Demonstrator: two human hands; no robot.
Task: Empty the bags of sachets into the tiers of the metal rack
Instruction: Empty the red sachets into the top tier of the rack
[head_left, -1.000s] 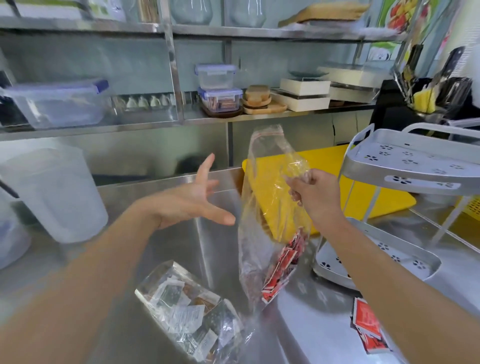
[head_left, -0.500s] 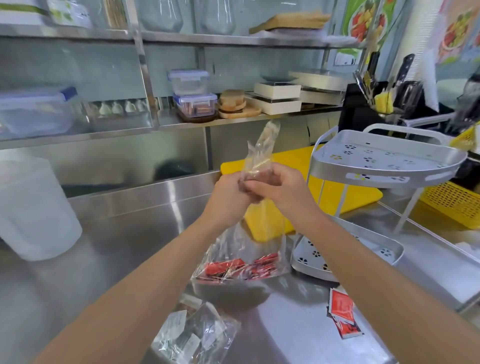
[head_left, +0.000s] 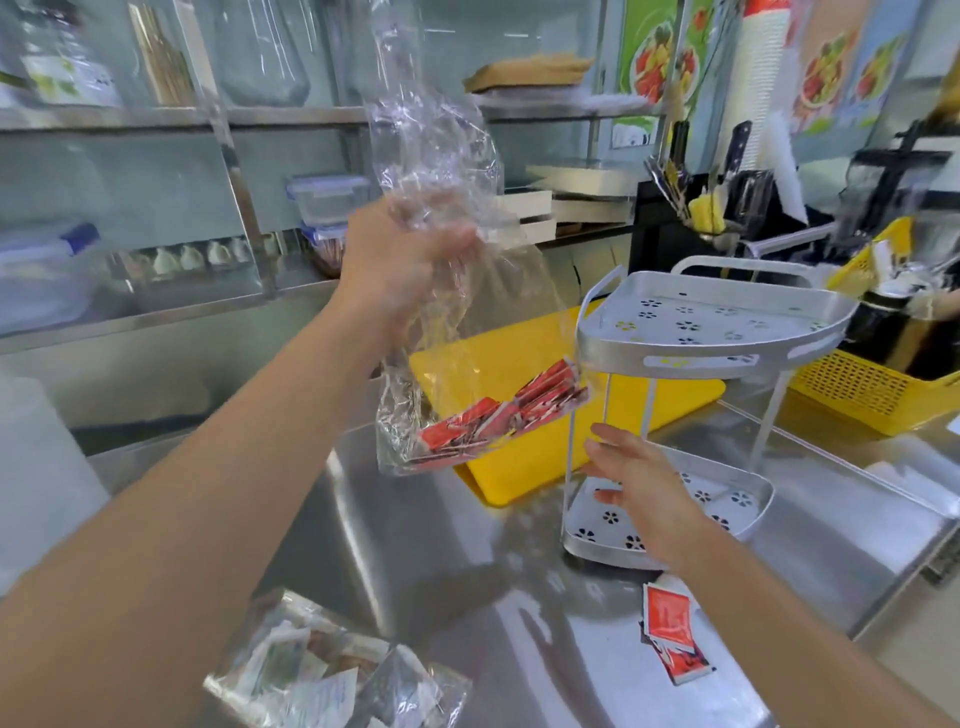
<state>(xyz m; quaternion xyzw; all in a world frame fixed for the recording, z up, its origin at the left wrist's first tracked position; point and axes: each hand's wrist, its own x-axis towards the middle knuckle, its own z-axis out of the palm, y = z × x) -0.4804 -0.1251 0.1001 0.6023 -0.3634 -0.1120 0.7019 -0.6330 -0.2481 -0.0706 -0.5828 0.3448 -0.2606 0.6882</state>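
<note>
My left hand (head_left: 400, 265) grips the neck of a clear plastic bag (head_left: 441, 171) and holds it up above the counter. Red sachets (head_left: 498, 413) lie bunched in the bag's hanging bottom, just left of the metal rack (head_left: 701, 358). The two-tier grey rack stands on the steel counter; both perforated tiers look bare. My right hand (head_left: 639, 483) is open, fingers spread, in front of the rack's lower tier (head_left: 737, 514). A second clear bag of white and grey sachets (head_left: 332, 680) lies on the counter near me.
A few loose red sachets (head_left: 670, 629) lie on the counter in front of the rack. A yellow cutting board (head_left: 519, 364) sits behind the bag, a yellow basket (head_left: 862, 384) to the right. Wall shelves carry plastic containers (head_left: 327, 195). A white jug (head_left: 36, 467) stands at the left.
Both hands were together at the bag's neck. Now my left hand alone lifts the bag higher, and my right hand has let go and dropped toward the rack's lower tier.
</note>
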